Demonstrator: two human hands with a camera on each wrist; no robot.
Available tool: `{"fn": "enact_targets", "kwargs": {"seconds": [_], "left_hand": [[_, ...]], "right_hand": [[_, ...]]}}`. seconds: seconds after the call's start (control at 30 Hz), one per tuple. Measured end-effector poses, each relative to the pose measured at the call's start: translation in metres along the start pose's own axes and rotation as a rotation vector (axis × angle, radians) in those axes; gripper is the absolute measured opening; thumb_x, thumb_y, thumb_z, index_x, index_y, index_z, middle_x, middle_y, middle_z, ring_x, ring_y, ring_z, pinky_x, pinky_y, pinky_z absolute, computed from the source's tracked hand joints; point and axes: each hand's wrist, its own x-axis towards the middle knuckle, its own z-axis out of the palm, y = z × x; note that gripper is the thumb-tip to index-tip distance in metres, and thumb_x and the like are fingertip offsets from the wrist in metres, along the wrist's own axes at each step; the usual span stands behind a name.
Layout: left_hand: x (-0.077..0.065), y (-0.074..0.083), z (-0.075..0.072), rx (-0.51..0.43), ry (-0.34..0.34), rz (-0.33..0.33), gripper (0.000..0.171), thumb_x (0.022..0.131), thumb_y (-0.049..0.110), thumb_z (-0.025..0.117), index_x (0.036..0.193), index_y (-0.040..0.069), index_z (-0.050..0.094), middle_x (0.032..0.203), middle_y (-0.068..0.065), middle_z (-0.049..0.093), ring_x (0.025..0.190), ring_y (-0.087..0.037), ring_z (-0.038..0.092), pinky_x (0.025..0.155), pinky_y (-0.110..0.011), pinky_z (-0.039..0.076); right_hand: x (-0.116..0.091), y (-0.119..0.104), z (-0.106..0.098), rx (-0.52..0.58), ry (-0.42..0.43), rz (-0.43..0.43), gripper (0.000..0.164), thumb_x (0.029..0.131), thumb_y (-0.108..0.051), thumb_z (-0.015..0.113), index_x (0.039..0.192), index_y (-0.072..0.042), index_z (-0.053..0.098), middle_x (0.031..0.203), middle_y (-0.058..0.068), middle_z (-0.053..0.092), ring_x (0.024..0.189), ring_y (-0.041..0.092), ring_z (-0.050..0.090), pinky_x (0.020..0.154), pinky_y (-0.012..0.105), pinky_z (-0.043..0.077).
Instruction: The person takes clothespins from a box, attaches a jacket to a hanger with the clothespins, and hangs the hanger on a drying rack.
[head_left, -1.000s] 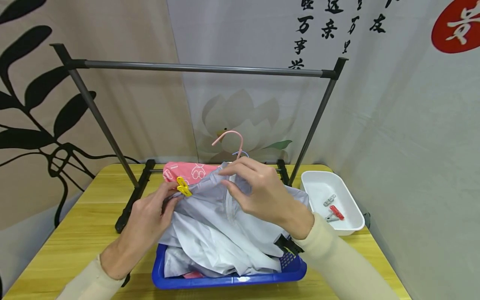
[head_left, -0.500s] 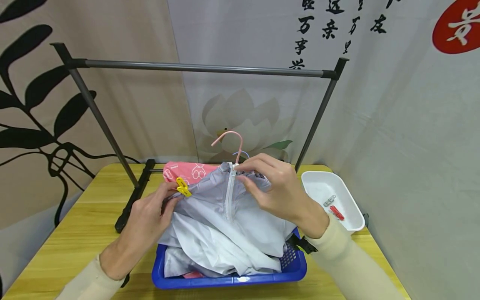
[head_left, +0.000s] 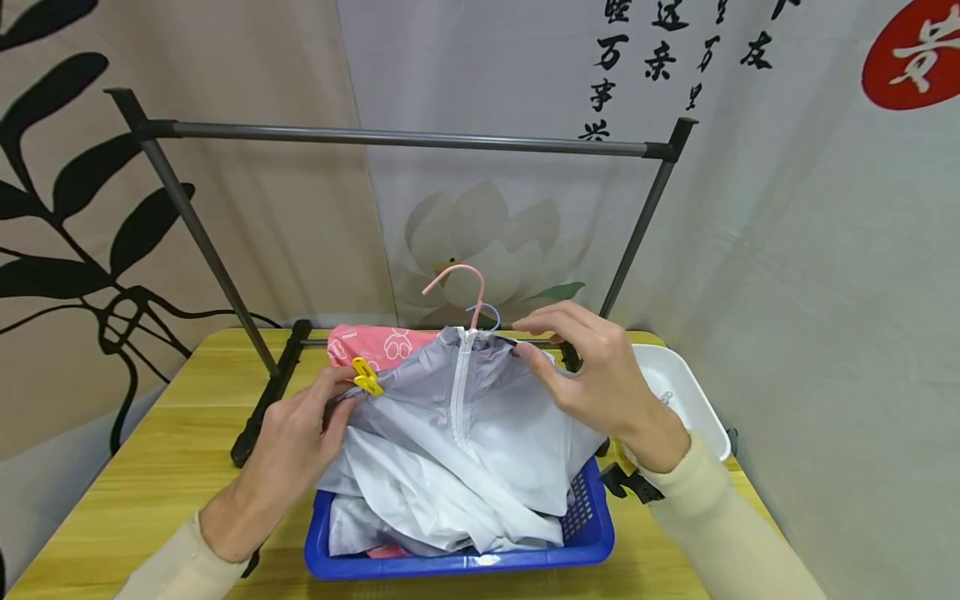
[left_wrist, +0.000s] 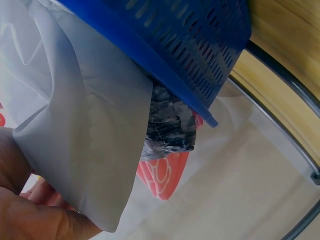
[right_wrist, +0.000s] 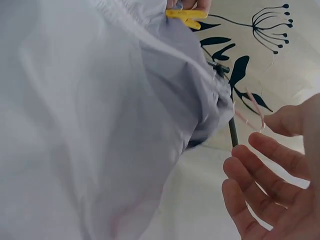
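A light grey garment with a white zip (head_left: 480,408) and a gathered top edge hangs over the blue basket (head_left: 457,567). From its top edge rises the pink hook of a hanger (head_left: 480,287). My left hand (head_left: 300,433) pinches the garment's left corner, beside a yellow clothes peg (head_left: 367,377) clipped on that edge. The left wrist view shows the thumb and fingers (left_wrist: 45,210) partly behind the cloth. My right hand (head_left: 600,371) is at the right part of the top edge. In the right wrist view its fingers (right_wrist: 265,175) are spread and loosely bent, apart from the cloth.
A dark metal rack (head_left: 405,137) stands behind the basket on the wooden table (head_left: 172,433). A pink printed cloth (head_left: 375,343) and a blue hook (head_left: 491,315) show behind the garment. On the right is a white tray (head_left: 675,358), partly covered by my right arm.
My right hand has moved right along the garment's top edge, away from the zip, uncovering the zip and collar area. My left hand has kept its hold by the yellow clothes peg.
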Motion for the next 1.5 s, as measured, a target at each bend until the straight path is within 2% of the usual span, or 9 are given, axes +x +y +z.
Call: {"fn": "enact_targets", "kwargs": {"seconds": [0.1,0.3,0.5,0.67,0.87,1.07,1.5], "left_hand": [[0.0,0.0,0.0,0.001,0.004,0.001,0.05,0.086,-0.017,0.094,0.128,-0.004,0.07,0.115,-0.021,0.089,0.098,-0.036,0.09,0.079,-0.048,0.071],[-0.001,-0.001,0.0,-0.004,0.001,-0.009,0.049,0.086,-0.017,0.094,0.127,-0.003,0.07,0.113,-0.02,0.089,0.097,-0.036,0.09,0.078,-0.048,0.071],[-0.002,-0.002,-0.001,-0.012,-0.006,-0.022,0.048,0.087,-0.016,0.093,0.126,-0.002,0.069,0.111,-0.02,0.089,0.095,-0.035,0.09,0.077,-0.048,0.072],[-0.003,-0.003,0.0,-0.018,-0.006,-0.027,0.045,0.089,-0.014,0.092,0.125,-0.002,0.069,0.11,-0.019,0.089,0.094,-0.034,0.09,0.077,-0.047,0.072],[-0.003,-0.004,0.001,-0.026,-0.004,-0.025,0.044,0.09,-0.015,0.091,0.125,-0.003,0.068,0.111,-0.02,0.089,0.095,-0.035,0.09,0.078,-0.048,0.072],[-0.003,-0.005,0.002,-0.034,-0.005,-0.037,0.043,0.091,-0.015,0.09,0.125,-0.003,0.067,0.112,-0.022,0.088,0.096,-0.037,0.09,0.077,-0.049,0.072],[-0.004,-0.005,0.003,-0.02,0.013,-0.044,0.043,0.091,-0.015,0.09,0.126,-0.003,0.067,0.113,-0.021,0.088,0.097,-0.036,0.09,0.079,-0.05,0.07]], "right_hand": [[-0.003,0.006,-0.004,-0.012,0.002,0.018,0.02,0.103,-0.011,0.086,0.123,-0.011,0.087,0.119,0.004,0.086,0.096,0.02,0.077,0.088,0.022,0.06],[-0.011,0.02,-0.012,-0.027,-0.008,0.059,0.02,0.103,-0.01,0.086,0.123,-0.011,0.087,0.118,0.003,0.087,0.095,0.015,0.074,0.087,0.016,0.055],[-0.019,0.041,-0.018,-0.043,0.002,0.051,0.023,0.1,-0.003,0.086,0.122,-0.01,0.087,0.113,0.002,0.087,0.087,0.015,0.076,0.084,0.013,0.057],[-0.027,0.06,-0.022,-0.033,-0.001,0.059,0.023,0.099,0.001,0.085,0.12,-0.008,0.087,0.108,0.002,0.087,0.086,0.016,0.078,0.084,0.017,0.063],[-0.038,0.077,-0.027,-0.037,-0.049,0.143,0.019,0.101,0.0,0.085,0.119,-0.008,0.087,0.11,0.004,0.087,0.09,0.015,0.078,0.088,0.013,0.062],[-0.051,0.094,-0.032,-0.081,-0.104,0.232,0.018,0.104,-0.005,0.084,0.121,-0.01,0.087,0.114,0.004,0.088,0.092,0.017,0.079,0.087,0.024,0.067],[-0.069,0.124,-0.042,-0.179,-0.19,0.357,0.012,0.109,-0.012,0.081,0.12,-0.009,0.087,0.112,0.006,0.088,0.095,0.024,0.08,0.082,0.045,0.072]]}}
